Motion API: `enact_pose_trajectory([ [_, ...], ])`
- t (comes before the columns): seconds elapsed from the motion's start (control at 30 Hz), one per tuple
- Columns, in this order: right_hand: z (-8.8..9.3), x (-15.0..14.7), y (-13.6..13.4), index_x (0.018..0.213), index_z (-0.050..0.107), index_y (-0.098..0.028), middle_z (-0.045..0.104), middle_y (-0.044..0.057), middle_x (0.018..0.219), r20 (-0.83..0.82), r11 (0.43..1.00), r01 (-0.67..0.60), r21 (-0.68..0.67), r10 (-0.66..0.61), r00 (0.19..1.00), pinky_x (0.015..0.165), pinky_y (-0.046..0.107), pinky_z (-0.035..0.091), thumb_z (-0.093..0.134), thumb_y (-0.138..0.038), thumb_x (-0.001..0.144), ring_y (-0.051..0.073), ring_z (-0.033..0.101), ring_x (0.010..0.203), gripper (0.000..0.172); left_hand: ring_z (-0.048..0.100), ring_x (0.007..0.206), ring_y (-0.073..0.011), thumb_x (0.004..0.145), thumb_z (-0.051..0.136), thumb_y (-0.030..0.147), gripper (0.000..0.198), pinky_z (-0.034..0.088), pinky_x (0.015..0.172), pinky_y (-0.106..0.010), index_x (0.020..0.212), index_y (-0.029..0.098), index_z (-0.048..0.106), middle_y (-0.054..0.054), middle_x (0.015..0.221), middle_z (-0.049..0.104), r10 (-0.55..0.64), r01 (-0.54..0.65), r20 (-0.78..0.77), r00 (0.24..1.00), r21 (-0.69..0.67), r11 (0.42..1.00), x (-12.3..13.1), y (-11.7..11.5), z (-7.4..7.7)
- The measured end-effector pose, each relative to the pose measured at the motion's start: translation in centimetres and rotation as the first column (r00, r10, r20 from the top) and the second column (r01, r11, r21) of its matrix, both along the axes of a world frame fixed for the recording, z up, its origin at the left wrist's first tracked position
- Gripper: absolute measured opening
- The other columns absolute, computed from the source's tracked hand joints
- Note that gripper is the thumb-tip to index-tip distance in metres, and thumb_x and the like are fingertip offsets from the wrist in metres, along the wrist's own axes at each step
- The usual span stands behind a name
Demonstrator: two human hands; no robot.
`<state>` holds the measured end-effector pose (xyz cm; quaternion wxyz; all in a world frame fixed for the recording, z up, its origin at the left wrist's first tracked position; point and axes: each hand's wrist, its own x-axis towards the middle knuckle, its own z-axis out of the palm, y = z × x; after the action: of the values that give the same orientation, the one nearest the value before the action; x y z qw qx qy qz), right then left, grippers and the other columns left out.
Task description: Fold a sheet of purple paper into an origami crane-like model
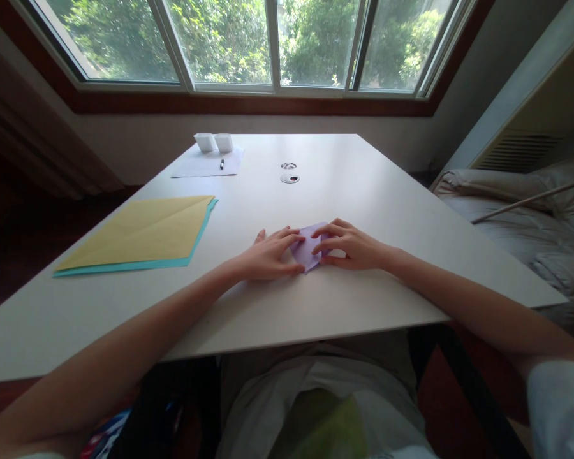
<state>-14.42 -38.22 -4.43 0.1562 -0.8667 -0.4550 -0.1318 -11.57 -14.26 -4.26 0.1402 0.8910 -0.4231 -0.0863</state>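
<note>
A small folded piece of light purple paper (310, 247) lies on the white table near its front edge, one corner pointing toward me. My left hand (272, 255) rests low on the tabletop with fingers spread, its fingertips and thumb pressing on the paper's left edge. From the other side my right hand (351, 245) curls its fingers over the right part of the paper, the thumb at the lower right edge. This hand covers the paper's right side, so the folds there are hidden.
Yellow paper (143, 226) lies over turquoise paper (198, 239) on the left. At the far left, two white containers (215, 142) and a dark pen (222, 164) sit on a white sheet (196, 167). Round inserts (289, 179) mark the table's middle. A sofa (530, 204) stands right.
</note>
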Motion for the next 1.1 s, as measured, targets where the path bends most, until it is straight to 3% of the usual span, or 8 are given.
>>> enact_pose_trajectory([
  [0.23, -0.3, 0.2, 0.8, 0.084, 0.066, -0.025, 0.064, 0.001, 0.109, 0.084, 0.998, 0.049, -0.043, -0.045, 0.995, 0.094, 0.042, 0.020, 0.050, -0.036, 0.086, 0.024, 0.042, 0.113, 0.019, 0.017, 0.134, -0.0326, 0.077, 0.043, 0.064, 0.072, 0.012, 0.101, -0.061, 0.135, 0.023, 0.032, -0.013, 0.146, 0.026, 0.005, -0.005, -0.043, 0.999, -0.006, 1.000, 0.2, -0.1, -0.1],
  [0.6, -0.8, 0.7, 1.4, 0.082, 0.063, -0.022, 0.066, 0.002, 0.097, -0.153, 0.993, 0.109, 0.040, -0.102, 0.983, 0.091, 0.038, 0.023, 0.055, -0.034, 0.081, 0.023, 0.043, 0.108, 0.014, 0.015, 0.135, -0.0327, 0.078, 0.047, 0.058, 0.068, 0.009, 0.101, -0.063, 0.134, 0.023, 0.032, -0.012, 0.146, 0.025, 0.018, -0.017, -0.072, 0.997, 0.014, 1.000, 0.0, -0.2, 0.0],
  [0.83, -0.6, 0.7, 1.5, 0.084, 0.064, -0.022, 0.066, 0.004, 0.098, -0.195, 0.991, 0.130, 0.036, -0.121, 0.973, 0.091, 0.038, 0.023, 0.056, -0.035, 0.080, 0.024, 0.044, 0.107, 0.016, 0.014, 0.135, -0.0325, 0.075, 0.052, 0.054, 0.067, 0.008, 0.103, -0.062, 0.133, 0.025, 0.034, -0.009, 0.146, 0.026, 0.045, -0.044, -0.073, 0.996, 0.017, 0.999, -0.2, -0.4, 0.2],
  [0.97, -0.5, 0.5, 1.5, 0.083, 0.064, -0.022, 0.066, 0.004, 0.092, -0.150, 0.987, 0.160, 0.026, -0.155, 0.977, 0.088, 0.037, 0.024, 0.055, -0.037, 0.081, 0.023, 0.046, 0.104, 0.018, 0.026, 0.131, -0.0308, 0.074, 0.057, 0.045, 0.048, 0.018, 0.102, -0.056, 0.118, 0.026, 0.052, -0.008, 0.139, 0.038, 0.091, -0.088, 0.029, 0.995, -0.094, 0.992, -1.0, -0.6, 0.2],
  [1.1, -0.2, 0.2, 1.2, 0.079, 0.064, -0.020, 0.066, 0.005, 0.082, -0.085, 0.971, 0.237, 0.015, -0.235, 0.968, 0.087, 0.037, 0.024, 0.053, -0.038, 0.082, 0.021, 0.051, 0.095, 0.021, 0.049, 0.107, -0.0232, 0.076, 0.055, 0.034, 0.019, 0.034, 0.094, -0.043, 0.088, 0.024, 0.066, -0.005, 0.109, 0.058, 0.107, -0.069, 0.166, 0.980, -0.219, 0.973, -1.3, -0.9, 0.0],
])
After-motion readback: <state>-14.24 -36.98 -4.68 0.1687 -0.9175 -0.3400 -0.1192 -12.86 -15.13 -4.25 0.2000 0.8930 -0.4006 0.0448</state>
